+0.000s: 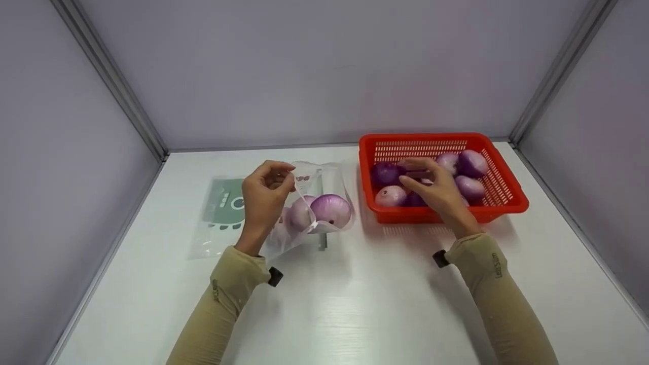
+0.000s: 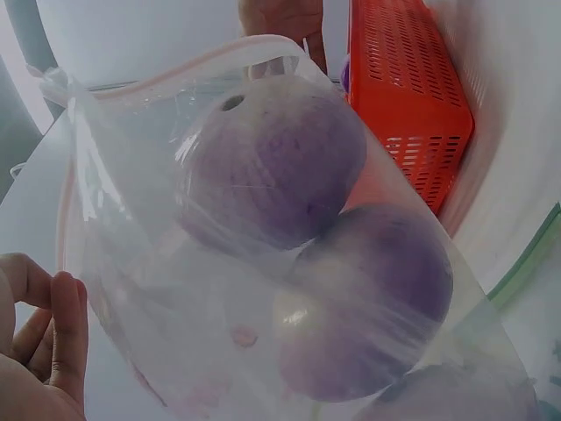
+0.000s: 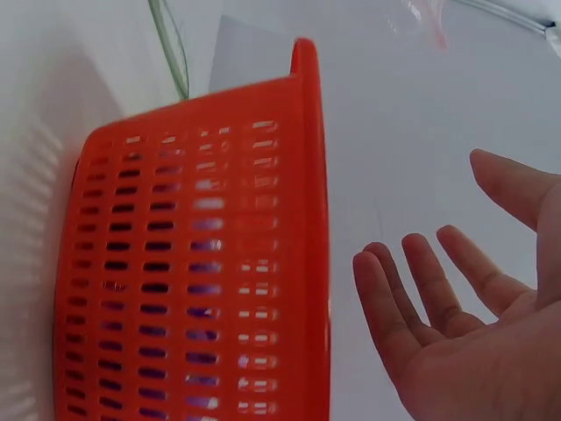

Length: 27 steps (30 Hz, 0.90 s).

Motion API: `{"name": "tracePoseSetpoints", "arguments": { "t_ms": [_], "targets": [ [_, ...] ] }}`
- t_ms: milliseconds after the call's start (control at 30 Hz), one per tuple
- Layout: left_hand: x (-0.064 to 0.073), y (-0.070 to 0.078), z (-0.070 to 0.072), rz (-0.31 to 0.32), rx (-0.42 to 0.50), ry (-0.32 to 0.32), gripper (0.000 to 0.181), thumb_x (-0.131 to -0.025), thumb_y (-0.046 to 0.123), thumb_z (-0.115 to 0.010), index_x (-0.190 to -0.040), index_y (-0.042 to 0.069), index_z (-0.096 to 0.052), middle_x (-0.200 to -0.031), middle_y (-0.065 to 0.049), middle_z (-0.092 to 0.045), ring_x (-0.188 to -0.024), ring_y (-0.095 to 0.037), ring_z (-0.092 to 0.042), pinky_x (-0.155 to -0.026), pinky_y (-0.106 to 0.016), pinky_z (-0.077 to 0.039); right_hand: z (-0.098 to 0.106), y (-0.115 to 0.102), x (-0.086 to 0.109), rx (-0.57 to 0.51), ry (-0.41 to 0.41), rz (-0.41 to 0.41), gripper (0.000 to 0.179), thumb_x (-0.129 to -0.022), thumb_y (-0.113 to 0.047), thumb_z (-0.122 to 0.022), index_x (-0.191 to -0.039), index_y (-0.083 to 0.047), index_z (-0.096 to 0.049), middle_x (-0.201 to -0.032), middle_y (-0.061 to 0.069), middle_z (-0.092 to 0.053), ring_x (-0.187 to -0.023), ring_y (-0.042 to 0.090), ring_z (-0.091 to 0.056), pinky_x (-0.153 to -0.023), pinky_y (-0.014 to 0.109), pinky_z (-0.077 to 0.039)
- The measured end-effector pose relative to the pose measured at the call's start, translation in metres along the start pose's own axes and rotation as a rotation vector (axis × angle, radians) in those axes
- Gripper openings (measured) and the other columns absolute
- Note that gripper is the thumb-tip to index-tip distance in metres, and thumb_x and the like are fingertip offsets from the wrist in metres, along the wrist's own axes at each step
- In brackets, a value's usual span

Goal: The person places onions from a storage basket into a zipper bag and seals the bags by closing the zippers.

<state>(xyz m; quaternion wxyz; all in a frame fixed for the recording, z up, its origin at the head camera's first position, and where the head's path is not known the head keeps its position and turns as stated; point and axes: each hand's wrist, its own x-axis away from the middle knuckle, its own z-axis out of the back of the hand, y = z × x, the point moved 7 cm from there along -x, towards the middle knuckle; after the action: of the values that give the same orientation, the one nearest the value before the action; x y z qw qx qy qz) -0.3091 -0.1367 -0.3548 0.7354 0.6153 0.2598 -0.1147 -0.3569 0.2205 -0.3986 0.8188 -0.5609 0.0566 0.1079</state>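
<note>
A clear plastic bag [image 2: 131,289] stands on the table with several purple onions [image 1: 330,210] inside. My left hand [image 1: 267,187] pinches the edge of the bag's mouth between thumb and fingers. Over the red basket [image 1: 451,209] hovers my right hand [image 1: 433,185], its fingers spread and nothing in its grasp. Beneath it lie several more onions [image 1: 471,163] in the basket. In the right wrist view the right hand [image 3: 473,324] shows beside the basket's rim, palm bare.
Left of the bag a flat plastic bag with a green print [image 1: 225,203] lies on the white table [image 1: 334,314]. Grey wall panels [image 1: 324,76] enclose the back and both sides. The basket stands near the back wall at the right.
</note>
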Motion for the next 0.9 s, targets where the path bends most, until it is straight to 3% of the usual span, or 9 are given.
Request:
{"name": "tracePoseSetpoints", "arguments": {
  "t_ms": [200, 433, 600, 900],
  "targets": [
    [0.001, -0.001, 0.002, 0.018, -0.027, 0.010, 0.013, -0.092, 0.002, -0.067, -0.103, 0.004, -0.075, -0.087, -0.006, -0.069, -0.073, -0.020, -0.070, -0.071, -0.026, -0.062, 0.036, 0.015, -0.005, 0.044, 0.093, -0.101, 0.068, -0.095, -0.040, -0.074, -0.153, -0.016, -0.048, -0.148, 0.014, -0.054, -0.139, 0.033, -0.049, -0.118, 0.052, -0.042],
    [0.004, -0.001, 0.002, 0.021, -0.010, 0.009, 0.014, -0.092, 0.000, -0.068, -0.102, 0.006, -0.075, -0.087, -0.007, -0.069, -0.073, -0.021, -0.070, -0.071, -0.026, -0.062, 0.095, 0.038, -0.022, 0.162, 0.290, -0.196, 0.075, -0.096, -0.030, -0.072, -0.160, -0.014, -0.037, -0.160, 0.018, -0.040, -0.148, 0.036, -0.038, -0.125, 0.052, -0.030],
    [0.007, -0.002, 0.002, 0.028, 0.007, -0.002, 0.013, -0.092, -0.001, -0.068, -0.101, 0.006, -0.076, -0.086, -0.009, -0.068, -0.072, -0.020, -0.069, -0.071, -0.025, -0.061, 0.112, 0.063, -0.029, 0.162, 0.257, -0.324, 0.089, -0.095, -0.037, -0.073, -0.166, -0.018, -0.023, -0.168, 0.017, -0.027, -0.154, 0.037, -0.030, -0.127, 0.057, -0.024],
    [0.009, -0.002, 0.003, 0.045, -0.013, -0.004, 0.013, -0.093, 0.002, -0.070, -0.105, 0.004, -0.075, -0.090, -0.010, -0.069, -0.072, -0.018, -0.068, -0.070, -0.021, -0.059, 0.115, 0.085, -0.043, 0.324, 0.154, -0.340, 0.086, -0.099, -0.031, -0.067, -0.166, -0.009, -0.017, -0.169, 0.026, -0.020, -0.156, 0.046, -0.019, -0.127, 0.064, -0.014]
  ]
}}
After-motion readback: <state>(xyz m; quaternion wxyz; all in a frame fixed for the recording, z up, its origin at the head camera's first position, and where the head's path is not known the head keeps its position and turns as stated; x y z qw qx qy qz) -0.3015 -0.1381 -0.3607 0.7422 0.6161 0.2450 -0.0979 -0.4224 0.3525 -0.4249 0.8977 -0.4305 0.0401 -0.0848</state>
